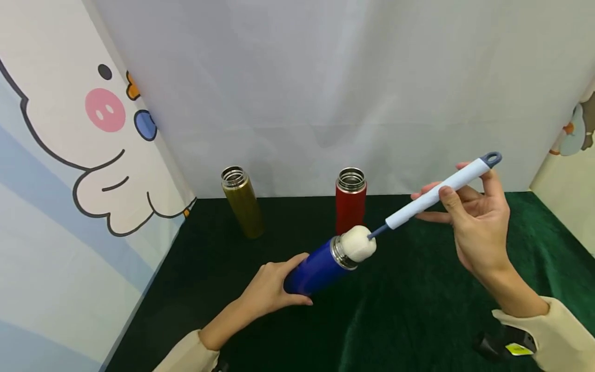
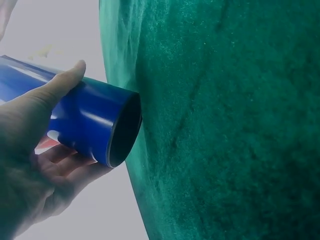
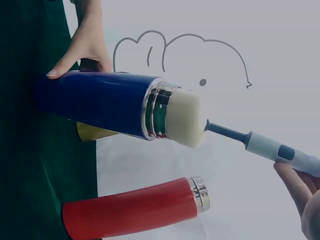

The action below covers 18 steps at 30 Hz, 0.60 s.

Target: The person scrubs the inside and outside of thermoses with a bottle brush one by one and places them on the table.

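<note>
My left hand point(image 1: 271, 289) grips the lower body of a blue flask point(image 1: 316, 268), which is tilted with its steel mouth up and to the right. A white sponge head point(image 1: 359, 243) of a bottle brush sits at that mouth, partly in. My right hand point(image 1: 469, 217) pinches the brush's pale handle point(image 1: 441, 190) between thumb and fingers. In the left wrist view the blue flask point(image 2: 95, 125) shows its base close to the green cloth point(image 2: 225, 125). The right wrist view shows the blue flask point(image 3: 100, 102) with the sponge head point(image 3: 185, 117) at its mouth.
An olive flask point(image 1: 241, 201) and a red flask point(image 1: 350, 199) stand open-topped at the back of the green cloth point(image 1: 418, 310). White backdrop behind, cartoon-printed panels left and right. A dark object with a yellow label point(image 1: 504, 346) lies at the lower right.
</note>
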Tool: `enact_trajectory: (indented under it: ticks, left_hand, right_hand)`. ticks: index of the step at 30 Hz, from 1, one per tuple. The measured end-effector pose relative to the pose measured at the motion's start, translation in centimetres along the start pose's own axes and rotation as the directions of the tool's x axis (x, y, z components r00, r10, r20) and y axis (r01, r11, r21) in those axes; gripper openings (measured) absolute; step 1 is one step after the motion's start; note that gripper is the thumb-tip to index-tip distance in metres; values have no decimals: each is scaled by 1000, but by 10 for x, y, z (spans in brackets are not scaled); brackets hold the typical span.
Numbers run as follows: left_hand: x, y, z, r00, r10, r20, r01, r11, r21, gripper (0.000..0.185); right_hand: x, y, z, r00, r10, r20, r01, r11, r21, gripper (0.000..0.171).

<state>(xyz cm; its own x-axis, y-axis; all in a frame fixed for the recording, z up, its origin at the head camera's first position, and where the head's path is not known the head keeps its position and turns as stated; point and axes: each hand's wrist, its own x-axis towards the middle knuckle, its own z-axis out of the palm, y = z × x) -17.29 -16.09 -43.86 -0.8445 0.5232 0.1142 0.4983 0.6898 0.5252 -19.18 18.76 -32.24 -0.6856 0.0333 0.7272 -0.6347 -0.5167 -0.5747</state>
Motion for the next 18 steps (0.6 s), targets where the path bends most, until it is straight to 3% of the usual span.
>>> enact_trajectory:
  ticks: [3,12,18]
  left_hand:
    - [1,0,-1,1000,2,-5,-2,1000,-1,86]
    - [2,3,-2,999,24,-46,-24,1000,-4,85]
    - [-2,1,2,998,0,-61,-1,1000,-20,84]
  right_hand:
    - [1,-4,0,1000,-12,-17,12,1000,-6,39]
    - [4,-4,1,994,80,80,-72,993,-92,43]
    - [-4,5,2,995,66,79,-57,992,-110,42]
